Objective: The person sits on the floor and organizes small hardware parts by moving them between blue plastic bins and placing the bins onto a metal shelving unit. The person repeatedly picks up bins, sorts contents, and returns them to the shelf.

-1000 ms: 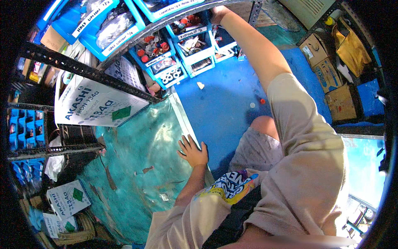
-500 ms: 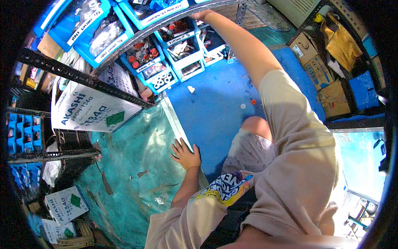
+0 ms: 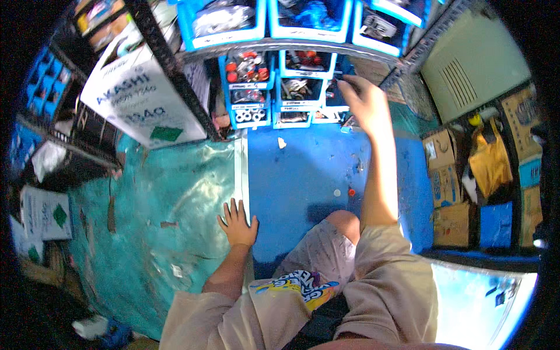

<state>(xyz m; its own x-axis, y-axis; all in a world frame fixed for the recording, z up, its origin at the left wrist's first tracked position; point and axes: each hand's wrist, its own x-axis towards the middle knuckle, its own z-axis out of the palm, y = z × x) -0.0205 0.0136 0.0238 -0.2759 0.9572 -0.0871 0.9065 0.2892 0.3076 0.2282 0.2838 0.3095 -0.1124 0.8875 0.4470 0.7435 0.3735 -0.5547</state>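
My left hand lies flat on the floor, fingers spread, beside the pale strip between the green and blue floor coverings. My right hand is raised at the right end of the lower blue bins, just in front of a small bin. Its thumb and fingers are bent and look apart, slightly blurred, with nothing plainly visible between them. Left of it, stacked blue bins hold fittings: one with red-capped pieces, one with metal parts, and one with white rings.
Above the lower bins runs a dark metal shelf edge carrying larger blue bins. A white carton stands at the left. Cardboard boxes and a yellow bag fill the right-hand shelf. A red cap and a white disc lie on the blue floor.
My right hand has come down from the upper shelf edge to the right end of the lower bins. My left hand stays on the floor. The whole view has turned and shifted.
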